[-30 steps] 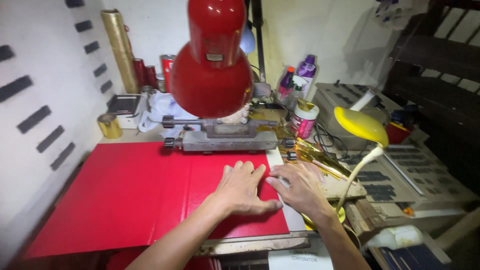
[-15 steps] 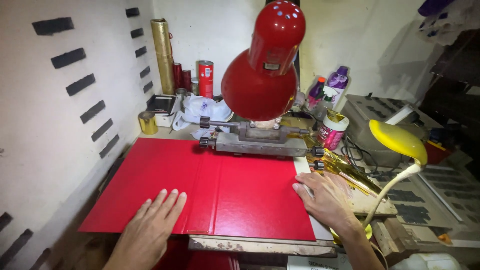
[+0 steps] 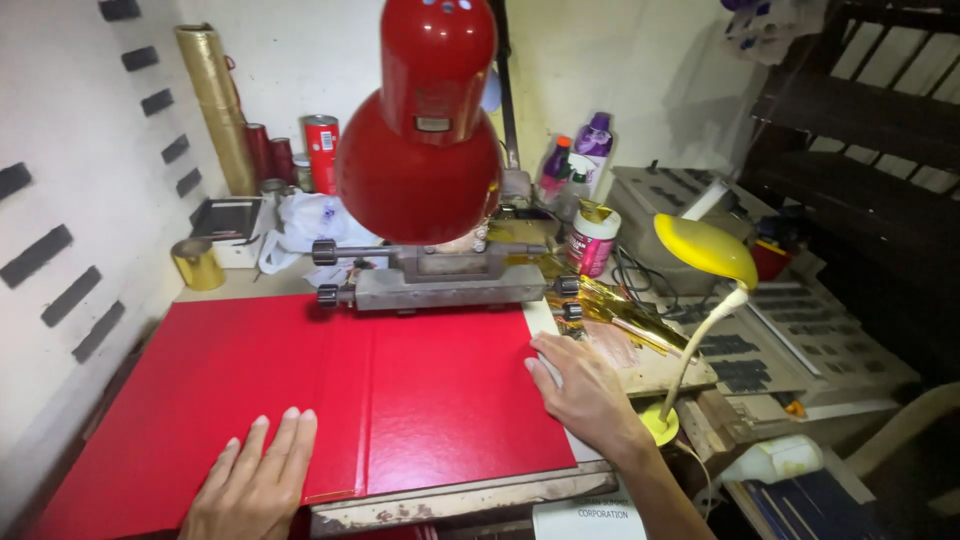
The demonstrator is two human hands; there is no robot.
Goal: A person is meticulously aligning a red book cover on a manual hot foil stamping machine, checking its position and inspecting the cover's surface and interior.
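The left hand point(image 3: 258, 478) lies flat, fingers spread, on the open red cover point(image 3: 300, 400); the right hand point(image 3: 585, 392), also open, presses the cover's right edge; a red lamp point(image 3: 420, 130) hangs above.

The single head view looks steeply down and forward, close over the red cover point(image 3: 380, 390) on the workbench point(image 3: 460, 500).

- Red lamp point(image 3: 420, 130) hangs low over the metal press point(image 3: 440, 280); overhead approach there blocked.
- Red cover point(image 3: 300, 390) surface open between the hands.
- Right side crowded: yellow lamp point(image 3: 705, 250), gold foil strips point(image 3: 620, 310).
- Left edge bounded by wall point(image 3: 60, 200).
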